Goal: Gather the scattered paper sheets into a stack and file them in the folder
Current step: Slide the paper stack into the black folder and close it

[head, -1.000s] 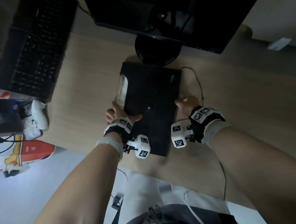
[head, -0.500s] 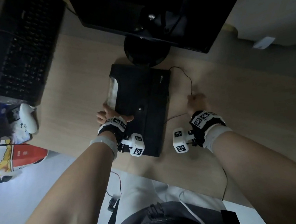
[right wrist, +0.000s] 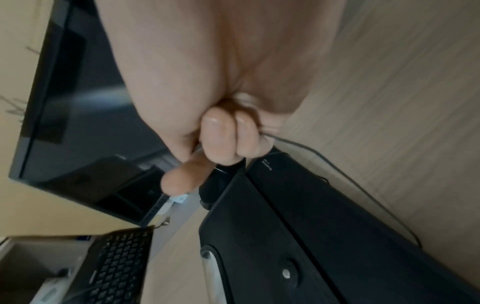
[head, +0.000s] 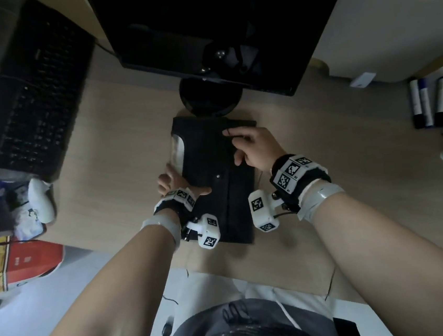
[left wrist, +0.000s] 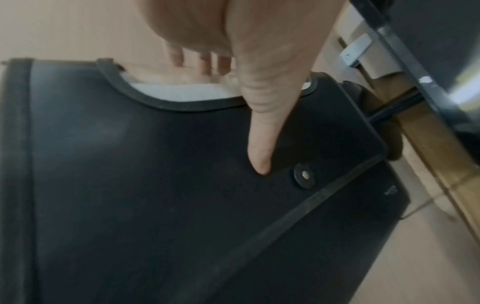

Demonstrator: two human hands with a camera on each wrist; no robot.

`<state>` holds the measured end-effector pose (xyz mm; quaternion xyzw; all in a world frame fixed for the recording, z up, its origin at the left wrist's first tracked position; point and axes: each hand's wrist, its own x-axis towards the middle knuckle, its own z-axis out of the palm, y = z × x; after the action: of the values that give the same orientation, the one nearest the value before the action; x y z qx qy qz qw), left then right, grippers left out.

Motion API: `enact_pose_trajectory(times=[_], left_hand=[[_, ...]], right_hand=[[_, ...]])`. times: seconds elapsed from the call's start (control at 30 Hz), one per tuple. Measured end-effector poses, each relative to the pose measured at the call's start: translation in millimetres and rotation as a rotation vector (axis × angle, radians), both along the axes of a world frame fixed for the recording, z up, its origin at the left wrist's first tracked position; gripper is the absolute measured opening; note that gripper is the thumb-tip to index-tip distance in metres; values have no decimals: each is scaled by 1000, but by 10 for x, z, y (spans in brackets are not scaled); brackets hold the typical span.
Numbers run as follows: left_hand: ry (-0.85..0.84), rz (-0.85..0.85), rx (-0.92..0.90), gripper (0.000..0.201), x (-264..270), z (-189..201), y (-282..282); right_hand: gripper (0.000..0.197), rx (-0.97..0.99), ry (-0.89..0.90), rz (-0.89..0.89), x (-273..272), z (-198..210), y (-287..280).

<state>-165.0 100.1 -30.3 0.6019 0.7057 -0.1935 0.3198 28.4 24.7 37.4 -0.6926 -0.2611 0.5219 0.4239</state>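
Observation:
A black folder (head: pixel 209 169) lies flap-down on the wooden desk, in front of the monitor stand. White paper sheets (head: pixel 178 152) show through the curved cutout on its left edge, also clear in the left wrist view as paper sheets (left wrist: pixel 182 91). My left hand (head: pixel 174 182) grips that left edge, with the thumb (left wrist: pixel 259 123) flat on the flap near the snap button (left wrist: pixel 304 175) and fingers beneath. My right hand (head: pixel 251 145) hovers over the folder's far right part, fingers (right wrist: pixel 226 139) curled round a thin black elastic cord (right wrist: pixel 324 158).
A dark monitor (head: pixel 214 31) on a round base (head: pixel 210 98) stands just behind the folder. A black keyboard (head: pixel 32 92) leans at the left, with a white device (head: pixel 40 200) below it. Several markers (head: pixel 438 106) lie at the far right. The desk's front edge is near my body.
My right hand left the folder's right edge, reached to the cord on the desk, and now holds it over the folder's far end. The left hand kept its grip.

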Motion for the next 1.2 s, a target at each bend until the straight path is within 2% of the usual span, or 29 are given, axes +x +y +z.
enact_pose_trajectory(times=[0.1, 0.17, 0.27, 0.4, 0.47, 0.5, 0.57, 0.6, 0.63, 0.7, 0.77, 0.83, 0.9, 1.0, 1.1, 1.2], left_hand=[[-72, -164, -41, 135, -104, 7, 143], [-52, -233, -80, 130, -130, 44, 220], [-80, -269, -49, 116, -134, 98, 319], [-289, -276, -6, 68, -159, 179, 514], [-451, -253, -153, 39, -112, 249, 614], [-521, -161, -278, 28, -75, 288, 652], [-590, 101, -497, 37, -17, 372, 703], [-597, 163, -549, 46, -13, 366, 740], [-589, 155, -581, 55, -9, 342, 772], [-520, -33, -609, 64, -13, 308, 793], [-435, -282, -550, 58, 4, 286, 786], [-397, -456, -491, 47, 44, 222, 777], [-380, -499, -503, 41, 63, 236, 731], [-294, -521, -471, 58, 109, 260, 661], [-249, -589, -517, 36, 209, 297, 612], [-252, -674, -550, 30, 272, 335, 607]], right_hand=[[24, 35, 7, -30, -164, 105, 145], [23, 63, 42, -61, -240, 263, 291], [30, 70, -2, 21, -363, 374, 498], [23, 4, -129, 120, -556, 282, 594], [22, -35, -198, 150, -636, 181, 596], [21, -74, -239, 180, -673, 129, 591], [17, -202, -306, 265, -747, 2, 559], [18, -269, -319, 314, -788, -54, 530], [22, -322, -314, 358, -832, -106, 486], [29, -366, -254, 410, -915, -191, 379], [29, -371, -173, 398, -991, -237, 266], [29, -358, -119, 361, -1046, -262, 159], [29, -341, -90, 322, -1073, -279, 74], [30, -310, -63, 265, -1081, -263, 35], [21, -244, 20, 195, -1113, -139, 37], [5, -246, 40, 206, -1139, 36, 7]])
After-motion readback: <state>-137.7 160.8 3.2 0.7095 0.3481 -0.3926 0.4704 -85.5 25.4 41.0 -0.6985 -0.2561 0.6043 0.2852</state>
